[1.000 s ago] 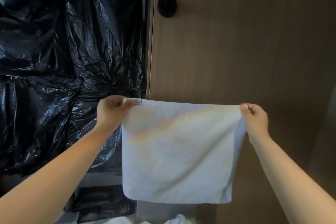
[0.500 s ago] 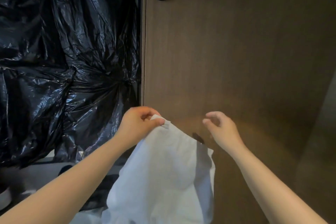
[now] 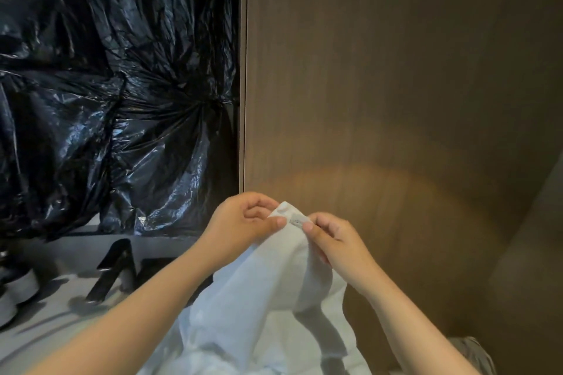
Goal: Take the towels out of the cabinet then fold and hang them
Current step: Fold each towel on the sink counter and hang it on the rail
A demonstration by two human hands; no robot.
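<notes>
The right hand [image 3: 335, 242] has rejoined the left hand [image 3: 240, 224]; both now pinch the towel [image 3: 259, 298] corners together, so the first fold looks made

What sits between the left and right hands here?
In the head view, the bunched top corner of the white towel, with its tag, fills the gap; left hand and right hand both pinch it.

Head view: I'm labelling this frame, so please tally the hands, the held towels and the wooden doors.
Hands: 2, left hand and right hand
Held towel: 1
Door: 1
Total: 4
</notes>
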